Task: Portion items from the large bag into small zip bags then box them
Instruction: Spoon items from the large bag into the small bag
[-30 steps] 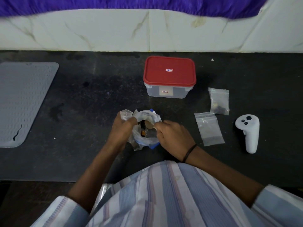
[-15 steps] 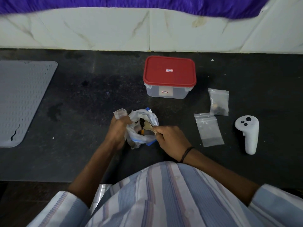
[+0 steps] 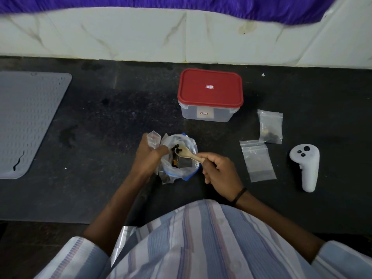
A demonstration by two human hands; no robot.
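Large bag [image 3: 177,160] sits open on tabletop [image 3: 104,121] right in front of the person, dark bits inside. Left hand [image 3: 150,158] grips an empty small zip bag [image 3: 153,138] w/ fingers curled round it, touching the large bag's rim. Right hand [image 3: 219,173] pinches wooden spoon [image 3: 186,155] handle, bowl over the bag mouth w/ a few dark pieces on it. Risk: small bag's mouth is narrow & floppy, so pieces could roll off the shallow spoon onto the tabletop during transfer; large bag could slump if nudged. Filled small bag [image 3: 270,126], flat empty bag [image 3: 257,160] & red-lidded box [image 3: 210,95] lie to the right, lid not yet off.
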